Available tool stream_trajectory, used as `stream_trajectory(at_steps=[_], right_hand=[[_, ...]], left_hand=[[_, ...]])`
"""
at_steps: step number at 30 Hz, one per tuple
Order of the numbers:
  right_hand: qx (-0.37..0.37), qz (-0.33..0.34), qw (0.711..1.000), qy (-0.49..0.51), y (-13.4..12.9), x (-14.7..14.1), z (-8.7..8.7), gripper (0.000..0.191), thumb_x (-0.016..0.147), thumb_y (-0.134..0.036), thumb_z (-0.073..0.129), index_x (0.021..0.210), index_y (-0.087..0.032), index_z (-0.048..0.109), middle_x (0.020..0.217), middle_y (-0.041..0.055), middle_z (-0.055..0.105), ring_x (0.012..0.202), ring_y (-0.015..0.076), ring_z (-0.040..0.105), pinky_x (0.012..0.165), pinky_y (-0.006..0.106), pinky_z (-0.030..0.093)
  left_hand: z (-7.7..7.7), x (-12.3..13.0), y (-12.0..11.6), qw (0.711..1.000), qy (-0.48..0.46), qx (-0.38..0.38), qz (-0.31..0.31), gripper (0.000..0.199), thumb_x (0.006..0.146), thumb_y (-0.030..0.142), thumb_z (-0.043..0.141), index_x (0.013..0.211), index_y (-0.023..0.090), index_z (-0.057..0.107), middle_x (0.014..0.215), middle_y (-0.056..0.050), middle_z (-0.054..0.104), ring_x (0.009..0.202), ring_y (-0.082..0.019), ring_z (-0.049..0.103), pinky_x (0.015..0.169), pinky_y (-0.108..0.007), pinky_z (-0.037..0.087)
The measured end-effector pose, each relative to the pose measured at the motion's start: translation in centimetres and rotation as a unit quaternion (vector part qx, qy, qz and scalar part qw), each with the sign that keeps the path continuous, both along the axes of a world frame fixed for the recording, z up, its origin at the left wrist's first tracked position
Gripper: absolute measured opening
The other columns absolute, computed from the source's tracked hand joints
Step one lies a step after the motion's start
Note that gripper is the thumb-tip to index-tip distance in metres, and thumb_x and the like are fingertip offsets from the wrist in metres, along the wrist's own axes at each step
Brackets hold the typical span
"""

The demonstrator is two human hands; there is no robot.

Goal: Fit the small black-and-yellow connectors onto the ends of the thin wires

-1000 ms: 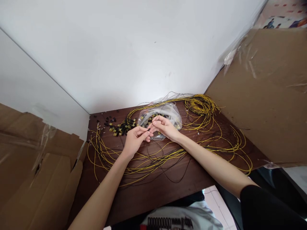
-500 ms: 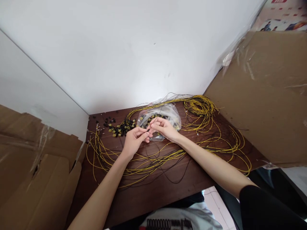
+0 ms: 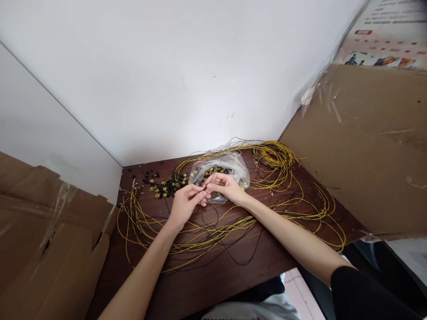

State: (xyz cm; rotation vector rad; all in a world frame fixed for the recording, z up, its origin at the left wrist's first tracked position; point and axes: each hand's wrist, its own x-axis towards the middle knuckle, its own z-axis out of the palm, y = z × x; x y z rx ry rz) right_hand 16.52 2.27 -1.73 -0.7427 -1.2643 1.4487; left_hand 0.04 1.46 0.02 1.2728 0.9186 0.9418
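At the far left of the brown tabletop (image 3: 203, 293), a cardboard sheet (image 3: 50, 240) stands. A loose run of yellow-and-black wires (image 3: 245, 219) crosses the near side. Black-and-yellow connectors (image 3: 168, 186) lie piled beyond the left hand (image 3: 186, 202), whose fingertips are clamped on a small black part (image 3: 204, 189), located between both hands. The right hand (image 3: 225, 186) has thumb and forefinger together; what they pinch cannot be told. Behind sits a clear bag (image 3: 242, 168); rightward, coiled wires (image 3: 276, 154).
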Motion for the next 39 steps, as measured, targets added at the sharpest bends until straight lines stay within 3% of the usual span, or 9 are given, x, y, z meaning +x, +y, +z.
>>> stream_trajectory(at_steps=[8, 15, 22, 30, 39], right_hand=[[-0.057, 0.012, 0.995, 0.083, 0.27, -0.05, -0.20, 0.028, 0.074, -0.037, 0.066, 0.081, -0.017, 0.048, 0.076, 0.0036, 0.068, 0.065, 0.0129, 0.065, 0.064, 0.027, 0.052], [-0.009, 0.004, 1.000, -0.004, 0.04, 0.10, -0.32, 0.024, 0.070, -0.031, 0.071, 0.080, -0.014, 0.059, 0.082, 0.0030, 0.067, 0.069, 0.0107, 0.063, 0.069, 0.025, 0.051], [-0.065, 0.015, 0.994, 0.088, 0.34, -0.09, -0.27, 0.029, 0.075, -0.038, 0.066, 0.081, -0.018, 0.045, 0.074, 0.0026, 0.067, 0.063, 0.0127, 0.065, 0.063, 0.026, 0.052], [0.002, 0.001, 1.000, -0.024, -0.03, 0.12, -0.14, 0.023, 0.070, -0.033, 0.071, 0.079, -0.014, 0.060, 0.077, 0.0021, 0.066, 0.067, 0.0106, 0.062, 0.068, 0.025, 0.051], [-0.051, 0.016, 0.995, 0.087, 0.40, -0.08, -0.39, 0.029, 0.074, -0.036, 0.067, 0.082, -0.018, 0.046, 0.074, 0.0017, 0.067, 0.063, 0.0126, 0.065, 0.063, 0.026, 0.051]], left_hand=[[-0.03, 0.09, -0.09, 1.000, -0.006, 0.002, 0.009, 0.022, 0.066, 0.027, 0.071, 0.075, 0.012, 0.059, 0.067, -0.005, 0.069, 0.051, -0.012, 0.058, 0.056, -0.027, 0.048], [-0.08, 0.03, 0.00, 1.000, -0.004, 0.001, 0.002, 0.022, 0.066, 0.028, 0.071, 0.075, 0.012, 0.059, 0.067, -0.005, 0.069, 0.051, -0.012, 0.058, 0.055, -0.026, 0.049], [-0.11, -0.02, -0.04, 1.000, 0.001, 0.004, -0.004, 0.021, 0.067, 0.028, 0.070, 0.076, 0.012, 0.059, 0.069, -0.006, 0.070, 0.051, -0.011, 0.058, 0.056, -0.026, 0.049], [0.04, 0.00, -0.14, 1.000, 0.004, 0.000, -0.002, 0.023, 0.067, 0.030, 0.070, 0.076, 0.012, 0.060, 0.069, -0.006, 0.069, 0.052, -0.012, 0.059, 0.056, -0.026, 0.049], [-0.22, 0.02, -0.04, 1.000, 0.007, 0.010, -0.004, 0.021, 0.068, 0.028, 0.070, 0.076, 0.012, 0.059, 0.069, -0.005, 0.069, 0.051, -0.010, 0.058, 0.056, -0.025, 0.048]])
